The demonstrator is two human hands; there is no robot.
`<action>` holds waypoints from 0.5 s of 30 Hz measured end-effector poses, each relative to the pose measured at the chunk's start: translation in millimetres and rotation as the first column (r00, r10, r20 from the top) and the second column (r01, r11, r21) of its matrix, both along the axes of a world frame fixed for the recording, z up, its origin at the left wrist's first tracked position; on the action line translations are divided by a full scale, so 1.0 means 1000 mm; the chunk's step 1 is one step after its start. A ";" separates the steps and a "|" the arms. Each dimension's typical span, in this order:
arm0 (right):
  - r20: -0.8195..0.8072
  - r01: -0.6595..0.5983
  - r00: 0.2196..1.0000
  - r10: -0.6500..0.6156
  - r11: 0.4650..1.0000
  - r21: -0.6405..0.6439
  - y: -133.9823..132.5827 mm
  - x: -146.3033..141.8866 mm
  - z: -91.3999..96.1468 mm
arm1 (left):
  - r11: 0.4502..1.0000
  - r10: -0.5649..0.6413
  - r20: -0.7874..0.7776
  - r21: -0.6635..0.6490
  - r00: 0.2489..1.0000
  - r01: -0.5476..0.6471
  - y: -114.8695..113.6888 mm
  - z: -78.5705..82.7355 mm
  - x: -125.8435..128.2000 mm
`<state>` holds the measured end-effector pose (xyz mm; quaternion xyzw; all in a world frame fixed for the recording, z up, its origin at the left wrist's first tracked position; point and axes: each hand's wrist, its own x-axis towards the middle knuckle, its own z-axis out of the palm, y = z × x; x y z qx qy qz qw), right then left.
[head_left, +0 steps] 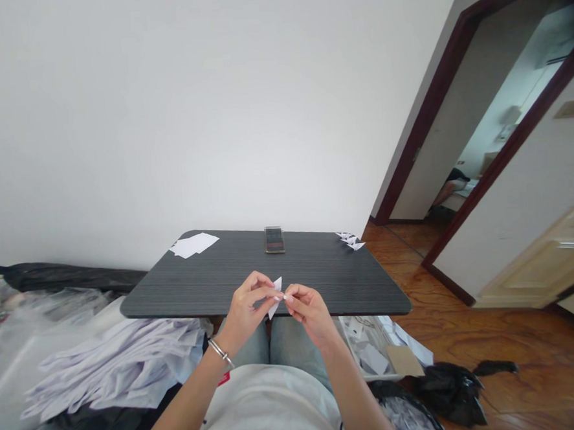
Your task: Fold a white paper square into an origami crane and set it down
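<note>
Above the near edge of the dark table [209, 291], my two hands meet over a small folded piece of white paper [277, 284]. My left hand [251, 301] pinches the paper between thumb and fingers. My right hand [307, 308] is closed, with its thumb and fingertips pressed together at the paper's right side; the exact grip there is too small to see clearly. White paper sheets [195, 244] lie at the table's far left. Several small folded white paper pieces [351, 240] sit in a row at the far right.
A phone [274, 240] lies near the table's back edge by the wall. White cloth [116, 365] is heaped at the left. Below right stand a bin of papers [368, 353] and a black bag [448, 390] on the wooden floor. A doorway [456, 120] opens at right.
</note>
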<state>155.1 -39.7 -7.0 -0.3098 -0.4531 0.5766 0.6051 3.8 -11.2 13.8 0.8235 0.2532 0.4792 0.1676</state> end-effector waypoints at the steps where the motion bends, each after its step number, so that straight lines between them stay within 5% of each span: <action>1: 0.011 0.001 1.000 -0.001 1.000 -0.003 0.000 0.000 0.000 | 1.000 0.001 0.003 -0.011 1.000 -0.001 0.000 0.000 0.000; 4: 0.063 0.060 0.996 -0.061 0.998 0.014 0.001 0.002 -0.002 | 0.996 -0.008 0.039 -0.087 0.999 0.011 -0.001 0.000 0.001; 7: 0.136 0.228 0.959 -0.248 0.963 0.145 -0.001 0.002 -0.001 | 0.976 -0.020 0.124 -0.213 0.992 0.047 -0.002 0.001 0.003; 10: 0.219 0.363 0.859 -0.462 0.853 0.375 -0.005 0.000 0.001 | 0.954 -0.009 0.185 -0.291 0.983 0.064 -0.003 0.002 0.005; 15: 0.275 0.381 0.686 -0.674 0.655 0.652 -0.011 -0.002 0.005 | 0.946 -0.029 0.205 -0.312 0.978 0.093 -0.004 0.003 0.005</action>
